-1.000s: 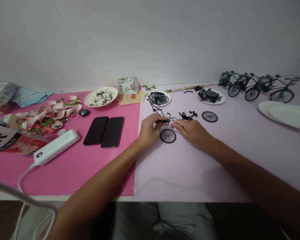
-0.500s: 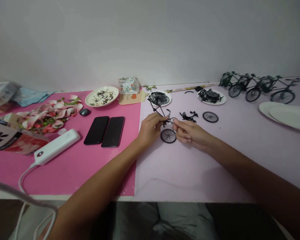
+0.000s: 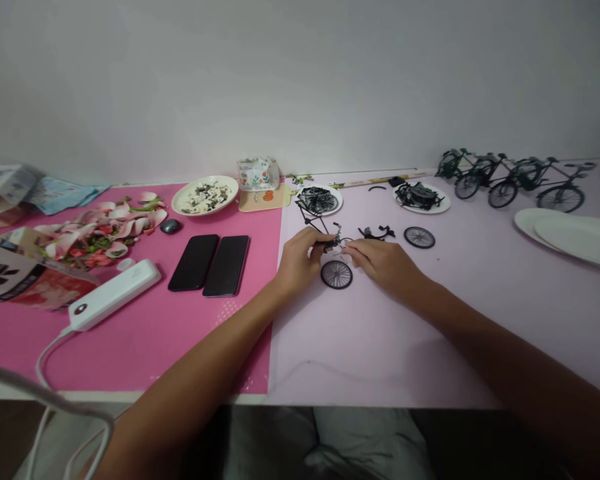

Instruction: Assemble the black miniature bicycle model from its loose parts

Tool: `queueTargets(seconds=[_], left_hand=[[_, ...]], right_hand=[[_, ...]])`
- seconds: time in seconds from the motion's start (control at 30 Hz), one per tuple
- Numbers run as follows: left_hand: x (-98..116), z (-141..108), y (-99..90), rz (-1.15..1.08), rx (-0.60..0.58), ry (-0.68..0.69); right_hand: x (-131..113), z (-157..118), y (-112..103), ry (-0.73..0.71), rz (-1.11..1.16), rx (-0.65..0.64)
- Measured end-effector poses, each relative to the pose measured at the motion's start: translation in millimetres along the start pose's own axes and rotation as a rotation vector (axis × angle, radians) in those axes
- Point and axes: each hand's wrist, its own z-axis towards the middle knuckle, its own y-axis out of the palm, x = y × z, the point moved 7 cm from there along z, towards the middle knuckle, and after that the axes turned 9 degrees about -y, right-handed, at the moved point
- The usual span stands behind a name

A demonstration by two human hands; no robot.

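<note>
My left hand (image 3: 301,259) is closed on a small black bicycle frame (image 3: 311,219), whose thin bars stick out above the fingers. Close on its right, my right hand (image 3: 380,260) pinches something small and thin at the frame's lower end; the fingertips partly hide it. A spoked black wheel (image 3: 337,274) lies flat just below the hands. Another wheel (image 3: 419,237) lies to the right, and loose black parts (image 3: 377,233) are behind my right hand.
Plates of black parts (image 3: 338,205) (image 3: 447,206) stand at the back. Assembled toy bicycles (image 3: 563,190) and white plates (image 3: 580,238) are at the right. Two phones (image 3: 226,265), a power bank (image 3: 115,295), petals (image 3: 100,227) and a food plate (image 3: 205,210) occupy the left.
My right hand has turned over, its back now facing up, and its fingertips have moved slightly left toward the frame. My left hand keeps its hold on the frame.
</note>
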Motion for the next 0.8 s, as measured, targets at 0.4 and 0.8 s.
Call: queueTargets(seconds=[0.4, 0.8], left_hand=[[9.9, -0.9, -5.3, -0.033, 0.039, 0.115], [11.4, -0.7, -3.1, 0.044, 0.018, 0.134]], right_hand=[[-0.3, -9.1, 22.3, 0.351, 0.712, -0.049], [6.0, -11.9, 34.5, 0.566, 1.164, -0.101]])
